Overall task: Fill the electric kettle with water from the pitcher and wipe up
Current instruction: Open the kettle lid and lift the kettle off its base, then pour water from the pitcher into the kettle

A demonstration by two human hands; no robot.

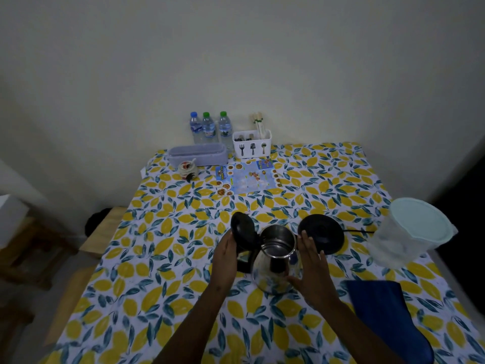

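Note:
A steel electric kettle (pixel 273 258) stands mid-table with its black lid (pixel 242 229) flipped open to the left. My left hand (pixel 225 256) rests against the lid and handle side. My right hand (pixel 309 266) lies flat against the kettle's right wall, fingers extended. The black kettle base (pixel 324 233) sits just behind to the right, its cord running right. A clear plastic pitcher (pixel 409 232) with a pale green lid stands at the right edge. A dark blue cloth (pixel 385 311) lies at the near right.
The table (pixel 157 258) wears a lemon-print cloth. At the back stand three water bottles (pixel 210 127), a white cutlery caddy (pixel 252 147), a lilac tray (pixel 196 156), a small jar (pixel 187 169) and a blue menu (pixel 246 179). Wooden stools (pixel 102 232) sit left.

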